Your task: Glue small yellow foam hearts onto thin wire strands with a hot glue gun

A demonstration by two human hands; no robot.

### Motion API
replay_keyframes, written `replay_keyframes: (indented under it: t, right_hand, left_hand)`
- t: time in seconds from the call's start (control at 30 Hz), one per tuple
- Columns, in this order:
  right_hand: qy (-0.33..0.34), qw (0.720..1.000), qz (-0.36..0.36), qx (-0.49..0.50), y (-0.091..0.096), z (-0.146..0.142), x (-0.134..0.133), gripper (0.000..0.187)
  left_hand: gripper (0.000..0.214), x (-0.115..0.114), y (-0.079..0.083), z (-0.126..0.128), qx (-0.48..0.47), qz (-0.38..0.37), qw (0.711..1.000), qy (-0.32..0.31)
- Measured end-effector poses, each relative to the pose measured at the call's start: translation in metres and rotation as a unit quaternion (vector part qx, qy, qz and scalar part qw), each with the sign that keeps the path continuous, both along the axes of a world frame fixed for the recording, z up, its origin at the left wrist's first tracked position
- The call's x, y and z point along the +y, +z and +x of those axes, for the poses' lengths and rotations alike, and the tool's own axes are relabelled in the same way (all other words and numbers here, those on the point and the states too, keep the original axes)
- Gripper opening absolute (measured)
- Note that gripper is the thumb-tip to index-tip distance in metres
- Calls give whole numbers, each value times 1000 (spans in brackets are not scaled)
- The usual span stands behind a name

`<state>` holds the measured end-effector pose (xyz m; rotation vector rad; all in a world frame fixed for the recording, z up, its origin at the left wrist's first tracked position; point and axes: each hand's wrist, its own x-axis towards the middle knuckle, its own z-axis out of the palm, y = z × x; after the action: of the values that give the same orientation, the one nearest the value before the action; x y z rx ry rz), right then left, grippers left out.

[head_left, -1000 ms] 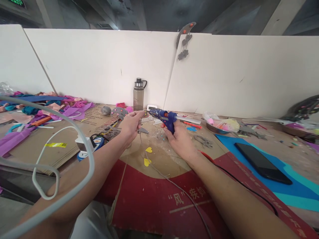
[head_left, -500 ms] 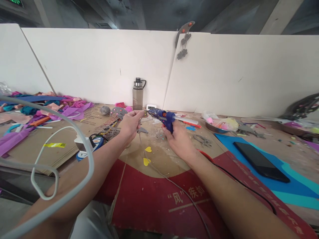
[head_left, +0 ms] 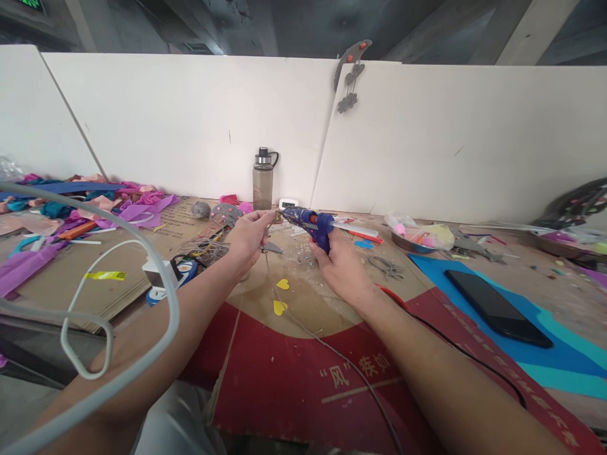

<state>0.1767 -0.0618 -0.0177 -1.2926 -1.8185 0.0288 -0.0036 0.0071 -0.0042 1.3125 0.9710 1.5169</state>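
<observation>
My right hand [head_left: 342, 262] is wrapped round the handle of a blue glue gun [head_left: 310, 222], with a clear glue stick [head_left: 355, 229] poking out of its back. The gun's nozzle points left, close to the fingertips of my left hand [head_left: 250, 237]. Those fingers pinch a small thing at the nozzle that is too small to make out. A thin grey cord [head_left: 322, 341] hangs below the left hand and runs across the cardboard toward me. Two yellow hearts [head_left: 281, 308] lie on the cardboard beneath the hands.
A water bottle [head_left: 262, 180] stands by the white partition. At right are a bowl of coloured bits [head_left: 412, 245] and a black phone [head_left: 496, 308] on blue sheets. Purple felt scraps [head_left: 147, 212] and a tape measure [head_left: 187, 270] lie left. A white cable [head_left: 171, 297] loops in front.
</observation>
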Motion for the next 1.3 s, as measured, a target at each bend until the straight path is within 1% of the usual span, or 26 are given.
replay_keyframes:
  t: [0.13,0.27,0.43,0.53,0.6,0.73,0.8,0.83,0.97,1.07,1.2,1.3]
  right_hand:
    - [-6,1000,-6,-1,1,0,0,21]
    - [-3,1000,-10,-3,2,-1,-1,21]
    - [5,1000,-2,13,2,-1,-1,17]
    - [38,997,-11,70,1,-1,0,18]
    - [67,989,-38,125,0,-1,2,20]
    - [115,955,-126,243,-3,0,6,28]
    - [128,940,-152,276,-4,0,7,29]
    - [130,938,-156,281,-4,0,8,29]
    - [128,943,-150,269,-3,0,7,30]
    - [111,955,-135,239,-2,1,6,30]
    - [70,983,-76,151,-2,1,7,24]
    - [36,997,-32,58,-1,-1,3,23]
  left_hand:
    - [23,-2,1,0,2,-5,1000,9]
    - [22,-3,2,0,9,0,1000,4]
    - [23,0,2,-2,-9,-16,1000,16]
    - [23,1,1,-3,-16,-12,1000,17]
    - [23,1,1,-3,-18,-13,1000,19]
    - [23,0,1,-2,-15,-24,999,20]
    - [23,0,1,-2,-12,-25,999,18]
    - [23,0,1,-2,-9,-25,999,19]
    - [23,2,0,-2,-6,-27,999,24]
    - [24,2,-1,-1,-7,-21,1000,19]
    - [23,0,-1,-1,12,6,1000,28]
    - [22,-3,1,-1,68,47,994,72]
